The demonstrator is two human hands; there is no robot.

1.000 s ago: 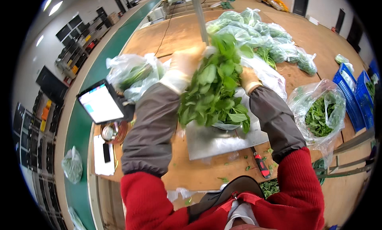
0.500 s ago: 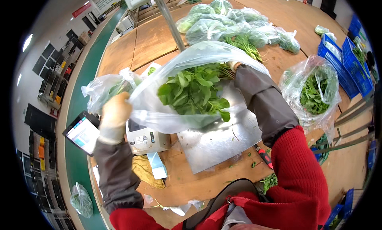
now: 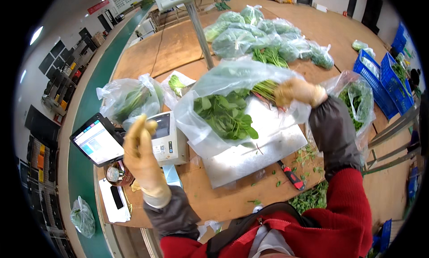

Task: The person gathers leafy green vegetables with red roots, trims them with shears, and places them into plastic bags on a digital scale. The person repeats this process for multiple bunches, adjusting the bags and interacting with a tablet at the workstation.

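A clear plastic bag [image 3: 205, 139] rests on the metal plate [image 3: 277, 144] of a weighing scale. Inside its mouth lies a bunch of leafy greens [image 3: 223, 117], leaves to the left and stems to the right. My right hand [image 3: 296, 92], in a pale glove, is closed round the stem ends at the bag's right side. To the left, my gloved left hand [image 3: 144, 153] is raised with fingers stretched, apart from the bag. It holds nothing and hovers in front of a label printer [image 3: 172, 144] and a lit tablet screen [image 3: 97, 141].
Several bagged vegetables [image 3: 234, 41] are heaped at the back. Another bag of greens [image 3: 356, 101] sits at right, near blue crates [image 3: 377, 81]. The scale's post [image 3: 199, 34] rises behind the plate. A red-black knife [image 3: 292, 176] lies by its front right corner; a phone [image 3: 117, 197] lies at left.
My left hand has let go of the bag's left rim and come nearer, fingers now stretched. The bag has sagged. My right hand has come out to the right with the stems.
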